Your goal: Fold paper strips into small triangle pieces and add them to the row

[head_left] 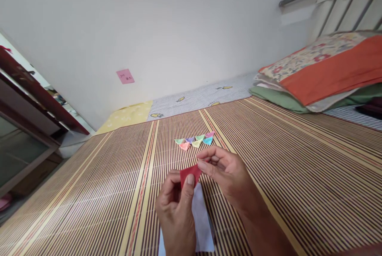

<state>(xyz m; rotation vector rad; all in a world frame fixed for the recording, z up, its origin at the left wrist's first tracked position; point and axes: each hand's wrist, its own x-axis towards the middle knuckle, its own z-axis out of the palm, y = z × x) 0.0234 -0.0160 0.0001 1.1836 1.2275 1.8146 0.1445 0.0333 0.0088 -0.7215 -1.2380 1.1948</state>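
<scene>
A small piece of folded red paper (190,171) is pinched between the thumb and fingers of my left hand (178,208). My right hand (228,176) has its thumb and index fingertip closed on the paper's right corner. Beyond my hands, several small folded paper triangles (197,143) in green, pink, purple, yellow and blue lie in two staggered rows on the striped mat (119,184). Below my hands, a white-blue sheet (203,218) lies on the mat, partly hidden by my left hand.
Folded bedding with an orange and floral cover (331,69) is stacked at the back right, near a white radiator (355,7). A pink note (125,76) is stuck to the wall. At the left stands a dark red door frame (38,89).
</scene>
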